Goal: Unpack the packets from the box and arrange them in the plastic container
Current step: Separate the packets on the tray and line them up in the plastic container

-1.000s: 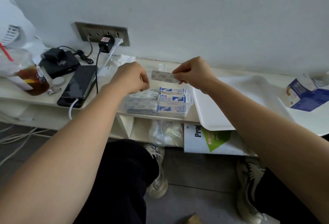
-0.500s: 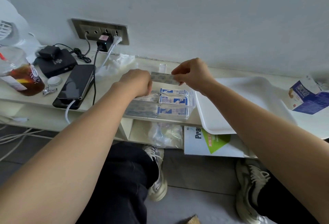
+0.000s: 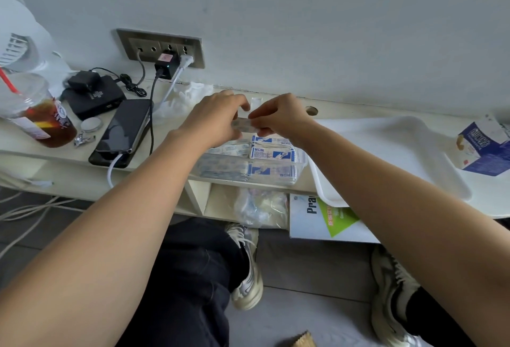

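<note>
Packet (image 3: 244,125) pinched over plastic container (image 3: 301,164).
Left hand (image 3: 212,123), right hand (image 3: 281,117) each gripping one end; box (image 3: 485,150) far right on counter (image 3: 358,111).

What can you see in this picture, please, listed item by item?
strip: one, pale, held above the container
container: one, clear, front of the shelf
packets: several, white and blue, inside the container
box: one, blue and white, opened, far right
tray: one, white, right of the container
phone: one, black, left of the container
cup: one, clear with brown drink, far left
socket panel: one, grey, on the wall
booklet: one, white and green, lower shelf
left hand: pinches the strip's left end
right hand: pinches the strip's right end
</note>
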Demonstrator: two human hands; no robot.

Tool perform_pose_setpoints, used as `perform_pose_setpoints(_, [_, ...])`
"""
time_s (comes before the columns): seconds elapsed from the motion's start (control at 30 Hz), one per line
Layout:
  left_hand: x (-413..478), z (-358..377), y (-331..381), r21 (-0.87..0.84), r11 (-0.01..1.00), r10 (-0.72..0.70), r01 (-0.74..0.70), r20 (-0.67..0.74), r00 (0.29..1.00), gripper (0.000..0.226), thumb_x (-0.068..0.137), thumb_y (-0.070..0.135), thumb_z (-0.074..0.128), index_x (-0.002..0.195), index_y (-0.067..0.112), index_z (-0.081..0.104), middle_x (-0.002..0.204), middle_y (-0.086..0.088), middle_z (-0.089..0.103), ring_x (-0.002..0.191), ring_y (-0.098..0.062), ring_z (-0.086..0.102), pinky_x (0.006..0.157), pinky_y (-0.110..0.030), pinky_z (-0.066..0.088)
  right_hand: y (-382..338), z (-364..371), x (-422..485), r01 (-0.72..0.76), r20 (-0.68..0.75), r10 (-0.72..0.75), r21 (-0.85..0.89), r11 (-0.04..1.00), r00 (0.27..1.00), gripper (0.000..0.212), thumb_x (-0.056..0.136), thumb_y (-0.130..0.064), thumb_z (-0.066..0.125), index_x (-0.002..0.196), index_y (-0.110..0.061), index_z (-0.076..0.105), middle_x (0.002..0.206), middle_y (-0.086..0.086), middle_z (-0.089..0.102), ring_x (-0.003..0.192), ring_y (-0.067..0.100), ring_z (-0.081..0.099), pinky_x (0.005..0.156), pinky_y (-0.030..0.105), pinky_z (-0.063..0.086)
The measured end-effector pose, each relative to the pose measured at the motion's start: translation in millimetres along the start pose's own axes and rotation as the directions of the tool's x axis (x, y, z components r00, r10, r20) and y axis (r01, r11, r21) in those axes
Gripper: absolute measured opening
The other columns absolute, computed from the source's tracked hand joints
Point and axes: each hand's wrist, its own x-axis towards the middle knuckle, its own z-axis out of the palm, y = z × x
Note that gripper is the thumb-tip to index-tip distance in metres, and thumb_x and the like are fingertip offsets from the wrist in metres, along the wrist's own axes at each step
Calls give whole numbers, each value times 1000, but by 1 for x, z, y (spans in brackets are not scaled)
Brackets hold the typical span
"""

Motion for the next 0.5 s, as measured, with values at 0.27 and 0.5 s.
perform_pose_setpoints(0.27, [-4, 1, -4, 1, 1000, -3, 3, 50, 999, 32, 75, 26, 78, 104, 26, 67, 82, 6, 64, 76, -16, 56, 68, -27, 40, 6, 0, -1, 2, 24, -2, 21, 1000, 1000, 11, 74, 1, 76, 82, -5, 69, 76, 14, 71, 64, 26, 70, 83, 53, 55])
perform_pose_setpoints(0.5, [4, 4, 4, 301, 950, -125, 87, 111, 986, 24, 80, 20, 73, 103, 17, 68, 100, -5, 67, 93, -27, 60, 72, -31, 45, 4, -9, -11, 172, -49, -179, -125, 977, 983, 4, 84, -7, 66, 85, -5, 68, 71, 10, 70, 64, 21, 69, 64, 30, 60])
